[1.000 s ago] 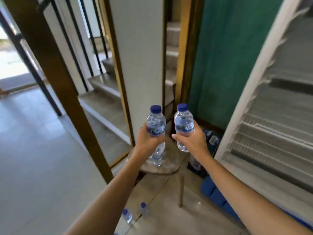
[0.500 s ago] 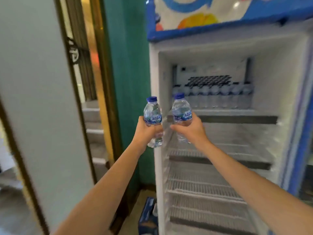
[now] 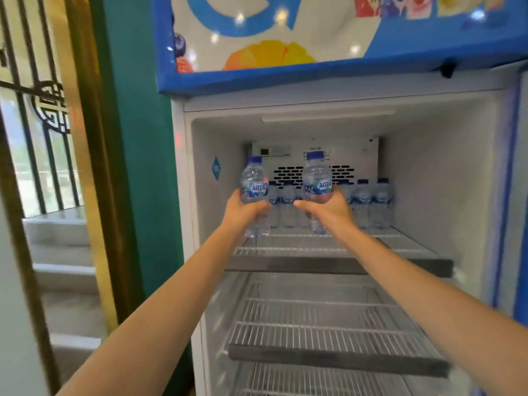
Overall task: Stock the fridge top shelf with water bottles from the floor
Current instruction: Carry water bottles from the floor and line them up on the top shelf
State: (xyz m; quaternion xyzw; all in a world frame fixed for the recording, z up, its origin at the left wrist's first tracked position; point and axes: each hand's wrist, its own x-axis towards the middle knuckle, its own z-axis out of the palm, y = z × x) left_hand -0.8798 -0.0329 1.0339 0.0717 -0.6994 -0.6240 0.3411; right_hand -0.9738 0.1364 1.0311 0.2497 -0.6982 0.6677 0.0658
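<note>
In the head view, the word "AQUA" is read in white on the blue label of each of two small water bottles. The labels are turned toward the camera. The small print on the back panel of the fridge [image 3: 443, 181] is too blurred to be read.

Both bottles are held upright, blue caps up, with their long axes vertical. The left bottle [image 3: 254, 181] is gripped round its lower half by the left hand [image 3: 245, 208], fingers curled about it. The right bottle [image 3: 317, 178] is clasped the same way by the right hand [image 3: 328, 210]. Both are held side by side, a little apart, inside the open fridge over the top shelf [image 3: 400, 247]. Whether their bases touch the wire cannot be told.

At the far edge of that shelf a row of standing bottles [image 3: 371, 201] is seen, at least five, with others hidden behind the hands. Two lower shelves [image 3: 328, 332] are counted beneath. A blue and white header panel [image 3: 285, 38] is seen above, and a green wall [image 3: 137, 167] to the left.
</note>
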